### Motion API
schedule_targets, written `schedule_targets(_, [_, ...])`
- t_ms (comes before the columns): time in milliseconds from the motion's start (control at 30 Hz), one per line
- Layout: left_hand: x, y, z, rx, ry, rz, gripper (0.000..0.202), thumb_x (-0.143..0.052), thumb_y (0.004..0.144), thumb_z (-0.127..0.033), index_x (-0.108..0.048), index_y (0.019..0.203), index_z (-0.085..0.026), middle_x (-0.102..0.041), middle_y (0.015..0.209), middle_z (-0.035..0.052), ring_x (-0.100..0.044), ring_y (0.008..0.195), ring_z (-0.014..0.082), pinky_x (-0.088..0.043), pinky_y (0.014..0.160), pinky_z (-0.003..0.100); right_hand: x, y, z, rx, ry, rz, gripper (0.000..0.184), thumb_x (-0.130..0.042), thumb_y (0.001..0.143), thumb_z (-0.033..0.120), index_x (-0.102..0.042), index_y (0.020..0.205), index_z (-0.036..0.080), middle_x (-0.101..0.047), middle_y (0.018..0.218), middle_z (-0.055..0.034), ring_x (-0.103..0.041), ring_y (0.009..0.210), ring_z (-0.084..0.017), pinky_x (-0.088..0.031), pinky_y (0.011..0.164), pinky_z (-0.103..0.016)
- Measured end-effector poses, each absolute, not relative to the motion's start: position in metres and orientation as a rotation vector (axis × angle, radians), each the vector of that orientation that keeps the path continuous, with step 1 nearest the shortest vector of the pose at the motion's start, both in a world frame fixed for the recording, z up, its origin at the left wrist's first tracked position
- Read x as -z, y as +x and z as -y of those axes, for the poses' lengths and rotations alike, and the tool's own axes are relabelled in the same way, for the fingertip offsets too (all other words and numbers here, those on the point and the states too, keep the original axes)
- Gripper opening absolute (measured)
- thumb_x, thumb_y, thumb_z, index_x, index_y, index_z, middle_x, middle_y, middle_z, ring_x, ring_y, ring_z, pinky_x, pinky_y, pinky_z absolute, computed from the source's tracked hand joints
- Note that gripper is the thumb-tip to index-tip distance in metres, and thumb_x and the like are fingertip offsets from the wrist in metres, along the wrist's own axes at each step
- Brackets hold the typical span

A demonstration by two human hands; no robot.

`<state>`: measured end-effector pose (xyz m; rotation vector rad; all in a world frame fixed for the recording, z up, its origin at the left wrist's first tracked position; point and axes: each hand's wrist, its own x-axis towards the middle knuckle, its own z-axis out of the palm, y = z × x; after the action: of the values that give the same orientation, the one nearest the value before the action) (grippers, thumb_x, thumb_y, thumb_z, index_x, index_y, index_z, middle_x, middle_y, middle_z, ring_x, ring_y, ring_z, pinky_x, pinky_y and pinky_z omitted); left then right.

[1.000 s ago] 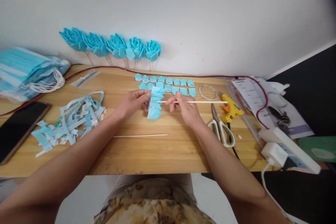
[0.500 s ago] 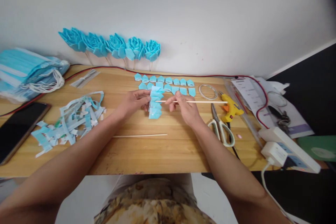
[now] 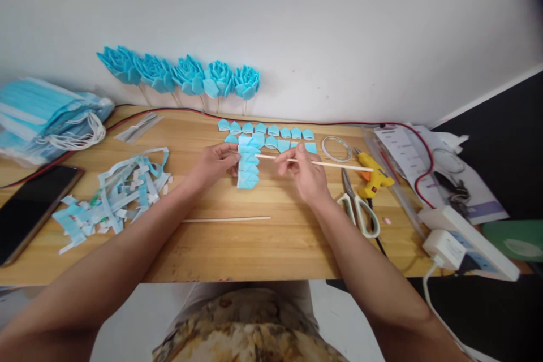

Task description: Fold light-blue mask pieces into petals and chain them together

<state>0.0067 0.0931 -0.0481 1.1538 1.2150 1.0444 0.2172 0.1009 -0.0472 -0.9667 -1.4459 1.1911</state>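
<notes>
My left hand (image 3: 216, 162) pinches a strip of folded blue petals (image 3: 248, 167) that hangs down just above the wooden table (image 3: 263, 243). My right hand (image 3: 306, 175) pinches a thin wooden stick (image 3: 331, 164) whose left tip touches the top of the strip. Behind my hands lie two rows of loose folded blue petals (image 3: 274, 134). Several finished blue paper flowers (image 3: 186, 73) lean on the wall.
A second stick (image 3: 227, 219) lies near the front edge. Blue scraps (image 3: 114, 192), a phone (image 3: 29, 206) and a stack of face masks (image 3: 42, 116) are at the left. Scissors (image 3: 358, 206), a yellow glue gun (image 3: 373, 175), a tape ring (image 3: 336, 149) and a power strip (image 3: 470, 243) are at the right.
My right hand has shifted slightly right and up, tilting the stick so its right end dips. The petal strip has risen a little and moved slightly left.
</notes>
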Motion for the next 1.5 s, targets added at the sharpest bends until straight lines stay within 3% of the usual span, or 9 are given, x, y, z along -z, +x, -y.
schedule_targets(200, [0.05,0.007,-0.092,-1.069,1.145,-1.169,0.029,-0.067,0.072,-0.03,-0.065,0.094,-0.011,-0.062,0.061,-0.0018,-0.055,0.049,0.0092,-0.047,0.054,0.023,0.055,0.216,-0.109,-1.118,-1.016,1.361,0.033,-0.059,0.084,0.048,-0.069,0.104,0.023,-0.066,0.088,-0.0037,-0.06,0.08,-0.015,-0.051,0.062,-0.025])
schedule_targets(367, [0.049,0.008,-0.09,-1.048,1.182,-1.117,0.032,-0.067,0.074,-0.034,-0.064,0.097,-0.012,-0.064,0.066,-0.0005,-0.056,0.051,0.0096,-0.048,0.055,0.024,0.067,0.217,-0.11,-1.181,-1.045,1.542,0.044,-0.065,0.08,0.042,-0.063,0.12,0.025,-0.068,0.101,-0.004,-0.063,0.086,-0.017,-0.053,0.074,-0.03])
schedule_targets(600, [0.05,0.008,-0.089,-1.007,1.171,-1.085,0.037,-0.068,0.074,-0.034,-0.062,0.104,-0.012,-0.065,0.068,-0.0003,-0.058,0.053,0.0104,-0.05,0.058,0.025,0.065,0.216,-0.108,-1.28,-0.964,1.603,0.055,-0.069,0.077,0.039,-0.057,0.129,0.026,-0.066,0.111,-0.0054,-0.064,0.095,-0.019,-0.054,0.083,-0.034])
schedule_targets(933, [0.047,0.005,-0.09,-0.718,1.277,-0.979,0.059,-0.066,0.077,-0.036,-0.052,0.13,-0.014,-0.07,0.068,0.0038,-0.068,0.062,0.0171,-0.054,0.061,0.027,0.058,0.216,-0.105,-1.234,-1.037,1.726,0.051,-0.065,0.077,0.028,-0.059,0.127,0.025,-0.066,0.104,-0.0053,-0.064,0.083,-0.016,-0.055,0.073,-0.031])
schedule_targets(1133, [0.048,-0.001,-0.09,-0.663,1.4,-1.139,0.067,-0.057,0.079,-0.024,-0.037,0.143,-0.017,-0.07,0.073,0.0041,-0.061,0.051,0.0124,-0.047,0.047,0.02,0.062,0.219,-0.107,-1.191,-1.054,1.835,0.045,-0.059,0.081,0.025,-0.059,0.126,0.023,-0.068,0.105,-0.0061,-0.066,0.083,-0.016,-0.054,0.076,-0.032])
schedule_targets(1300, [0.053,-0.003,-0.092,-0.755,1.59,-1.331,0.057,-0.05,0.079,-0.022,-0.047,0.135,-0.014,-0.067,0.067,0.0017,-0.052,0.047,0.01,-0.039,0.044,0.018,0.065,0.219,-0.111,-1.08,-1.112,1.713,0.034,-0.057,0.086,0.037,-0.065,0.116,0.023,-0.072,0.099,-0.006,-0.067,0.087,-0.017,-0.053,0.081,-0.033])
schedule_targets(1500, [0.049,0.002,-0.09,-0.972,1.712,-1.373,0.04,-0.054,0.083,-0.033,-0.064,0.117,-0.013,-0.069,0.078,0.0052,-0.059,0.066,0.014,-0.046,0.062,0.023,0.053,0.217,-0.103,-1.02,-1.053,1.691,0.031,-0.054,0.088,0.044,-0.072,0.096,0.019,-0.07,0.075,-0.0028,-0.063,0.067,-0.012,-0.051,0.066,-0.026])
